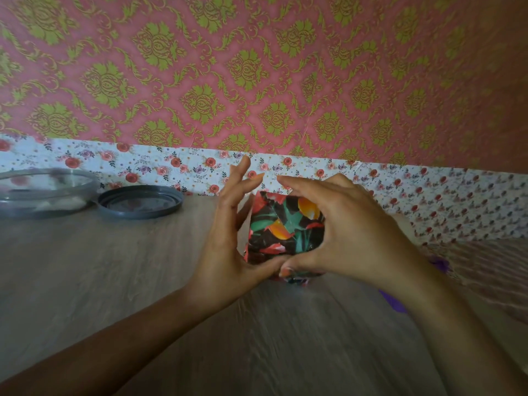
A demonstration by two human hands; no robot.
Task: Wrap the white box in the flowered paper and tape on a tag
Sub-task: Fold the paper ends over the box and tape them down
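Box [285, 227] sits centre frame, at the far part of the tabletop [114, 267], between both hands. It is covered on every visible face by the flowered paper [274, 244], a dark ground with orange, red and green print; no white surface shows. Whether its base rests on the tabletop or is raised slightly cannot be told, as the thumbs hide the lower edge. Left hand [228, 252] is against the left side of the box. Its fingers [243, 172] are spread apart and mostly straight, pointing up past the top edge, and its thumb presses along the lower front edge. Right hand [343, 224] arches over the right side and top. Its fingers [294, 182] are held together and curled over the upper edge, and its thumb is hooked under the lower front, so this hand grips the box. The two thumb tips meet at the bottom front. To the far left on the tabletop stands a clear round container [43, 192], contents blurred, with a dark grey lid [140, 201] lying flat just beside it on the right. A purple item [394, 302] shows partly under the right forearm; it cannot be identified. Behind is pink wallpaper [257, 67] with a green pattern, and a white rose-print strip [143, 164] runs along its base.
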